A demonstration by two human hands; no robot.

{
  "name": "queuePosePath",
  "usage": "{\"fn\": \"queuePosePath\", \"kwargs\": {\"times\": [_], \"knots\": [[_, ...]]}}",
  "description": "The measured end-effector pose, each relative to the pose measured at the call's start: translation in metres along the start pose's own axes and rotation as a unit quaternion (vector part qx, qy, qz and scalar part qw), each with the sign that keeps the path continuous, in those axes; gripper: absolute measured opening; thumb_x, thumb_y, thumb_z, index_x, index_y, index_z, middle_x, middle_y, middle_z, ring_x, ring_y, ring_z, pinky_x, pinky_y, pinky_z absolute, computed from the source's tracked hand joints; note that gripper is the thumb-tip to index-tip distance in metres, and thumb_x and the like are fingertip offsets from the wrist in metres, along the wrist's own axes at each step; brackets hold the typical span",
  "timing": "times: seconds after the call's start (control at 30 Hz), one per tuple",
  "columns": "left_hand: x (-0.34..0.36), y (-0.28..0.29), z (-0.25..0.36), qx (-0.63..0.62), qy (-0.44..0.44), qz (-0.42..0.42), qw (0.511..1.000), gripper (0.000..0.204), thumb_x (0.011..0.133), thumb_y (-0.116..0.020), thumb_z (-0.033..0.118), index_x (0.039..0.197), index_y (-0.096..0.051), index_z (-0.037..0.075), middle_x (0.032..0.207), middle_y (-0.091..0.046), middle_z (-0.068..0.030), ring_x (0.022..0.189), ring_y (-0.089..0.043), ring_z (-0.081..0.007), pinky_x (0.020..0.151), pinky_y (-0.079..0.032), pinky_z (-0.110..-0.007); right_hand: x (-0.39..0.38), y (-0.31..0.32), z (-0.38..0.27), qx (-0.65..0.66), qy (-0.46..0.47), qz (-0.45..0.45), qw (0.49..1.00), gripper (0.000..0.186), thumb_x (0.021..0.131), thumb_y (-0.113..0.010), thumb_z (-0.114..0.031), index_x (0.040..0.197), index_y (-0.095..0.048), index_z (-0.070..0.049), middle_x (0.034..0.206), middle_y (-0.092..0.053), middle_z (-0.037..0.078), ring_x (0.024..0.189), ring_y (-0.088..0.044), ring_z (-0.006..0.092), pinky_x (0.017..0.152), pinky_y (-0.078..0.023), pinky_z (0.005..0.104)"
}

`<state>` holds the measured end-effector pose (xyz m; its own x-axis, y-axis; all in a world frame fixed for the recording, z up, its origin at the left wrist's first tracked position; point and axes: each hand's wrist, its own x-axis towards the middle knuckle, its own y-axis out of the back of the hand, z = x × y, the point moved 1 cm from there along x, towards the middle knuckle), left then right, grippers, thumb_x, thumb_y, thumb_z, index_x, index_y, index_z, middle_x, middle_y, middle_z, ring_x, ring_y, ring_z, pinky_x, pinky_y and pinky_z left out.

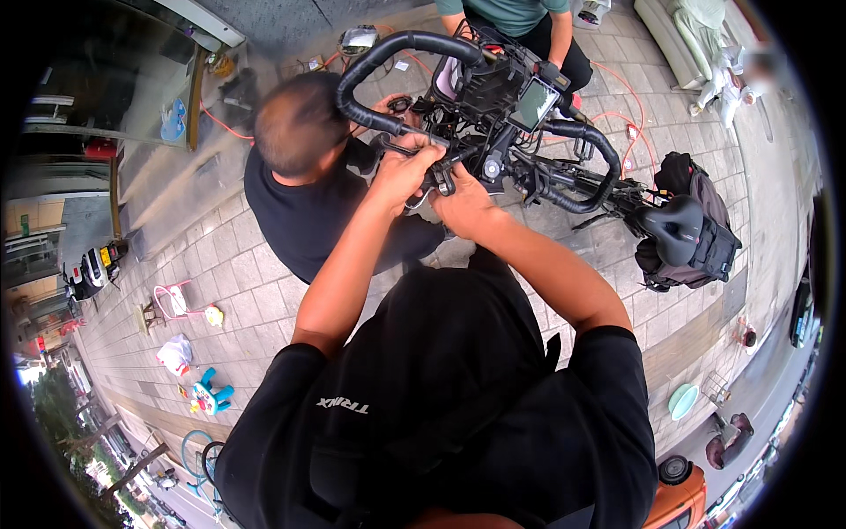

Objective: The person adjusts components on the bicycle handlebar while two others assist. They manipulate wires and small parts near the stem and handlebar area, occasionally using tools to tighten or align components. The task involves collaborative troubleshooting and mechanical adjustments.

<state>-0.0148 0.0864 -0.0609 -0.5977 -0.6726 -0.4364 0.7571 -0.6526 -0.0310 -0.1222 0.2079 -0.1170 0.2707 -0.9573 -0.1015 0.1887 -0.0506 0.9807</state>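
Observation:
My left hand [401, 172] is closed around a dark, slim part [384, 144] below the left drop of the black taped handlebar [370, 75] of a bicycle. Just to its right, my right hand [463, 203] grips a small black fitting [443, 178], its fingertips partly hidden. A phone-sized screen [538, 104] is mounted right of the crowded black mounts at the bar's middle. A co-worker in dark clothing [300, 220] crouches at my left, a hand [389, 103] near the bike. Another person in a green top [502, 18] is behind the bicycle, arms reaching to it.
A black saddle [670, 229] and dark bags [714, 247] are on the right. An orange hose [630, 97] crosses the paving [247, 273]. A sofa [661, 31] is at upper right, a blue stool [211, 392] and pink toy [172, 300] at left, a basin [683, 401] at lower right.

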Motion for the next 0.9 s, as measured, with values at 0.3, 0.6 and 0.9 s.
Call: {"fn": "queuePosePath", "kwargs": {"times": [0.3, 0.6, 0.9], "knots": [[0.005, 0.014, -0.074, -0.229, 0.038, -0.018, 0.973, 0.018, 0.097, -0.080, 0.037, 0.104, -0.069, 0.024, 0.093, -0.068, 0.0112, 0.076, -0.060, -0.0045, 0.063, -0.044, -0.027, -0.068, 0.115, 0.070, 0.376, -0.030, -0.003, 0.926, 0.045, 0.095, -0.071, -0.025, 0.135, -0.066, -0.003, 0.120, -0.074, 0.019, 0.116, -0.069, 0.0366, 0.105, -0.048, 0.0492], [-0.010, -0.044, -0.081, -0.414, 0.095, -0.045, 0.904, 0.044, 0.102, -0.064, 0.067, 0.098, -0.060, 0.023, 0.101, -0.071, 0.0047, 0.100, -0.066, -0.0155, 0.089, -0.051, -0.046, -0.033, 0.131, 0.084, 0.347, -0.191, 0.058, 0.916, 0.059, 0.102, -0.067, -0.025, 0.147, -0.049, 0.009, 0.119, -0.069, 0.034, 0.096, -0.072, 0.0510, 0.083, -0.058, 0.0558], [0.003, -0.058, -0.091, -0.382, 0.268, 0.049, 0.883, 0.029, 0.102, -0.066, 0.051, 0.101, -0.064, 0.021, 0.098, -0.071, 0.0021, 0.092, -0.066, -0.0189, 0.090, -0.050, -0.050, -0.004, 0.126, 0.080, 0.238, -0.116, -0.079, 0.961, 0.060, 0.101, -0.065, -0.022, 0.154, -0.050, 0.003, 0.132, -0.065, 0.026, 0.107, -0.071, 0.0462, 0.093, -0.056, 0.0545]]}}
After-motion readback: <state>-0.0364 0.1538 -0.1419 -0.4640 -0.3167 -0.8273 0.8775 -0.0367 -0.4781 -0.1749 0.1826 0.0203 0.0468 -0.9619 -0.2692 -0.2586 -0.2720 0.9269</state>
